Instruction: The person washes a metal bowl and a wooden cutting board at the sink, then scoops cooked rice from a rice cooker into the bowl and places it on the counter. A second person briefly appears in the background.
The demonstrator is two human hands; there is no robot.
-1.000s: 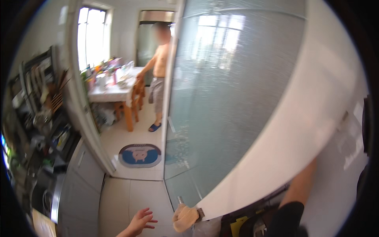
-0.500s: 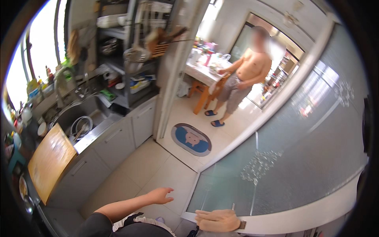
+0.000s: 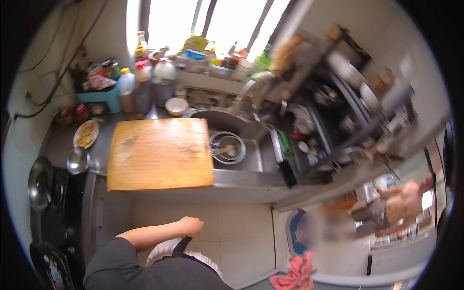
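Note:
My left hand (image 3: 192, 226) is held out in front of my body with its fingers curled closed. Anything inside the fingers is hidden. Just below it, a dark strap (image 3: 181, 247) runs down to the pale ruffled cloth (image 3: 205, 261) at my waist; whether the hand touches the strap I cannot tell. My right hand is out of view. Beyond my left hand, a wooden cutting board (image 3: 162, 154) lies across the counter's front edge. Right of the board, a round metal pot or basin (image 3: 240, 153) with a wooden-handled utensil in it rests in the sink (image 3: 263, 157).
A white bowl (image 3: 176, 106), bottles (image 3: 126, 92), a plate of food (image 3: 86, 134) and a metal bowl (image 3: 78, 160) stand around the board. A stove (image 3: 60, 212) is at left, a dark shelf rack (image 3: 333, 140) at right. A red cloth (image 3: 297, 273) shows low; another person (image 3: 401, 205) stands beyond the doorway.
My view has swung left, from the sliding door to the counter and sink. My left hand's fingers have curled in. My right hand, previously at the door's edge, has left the view.

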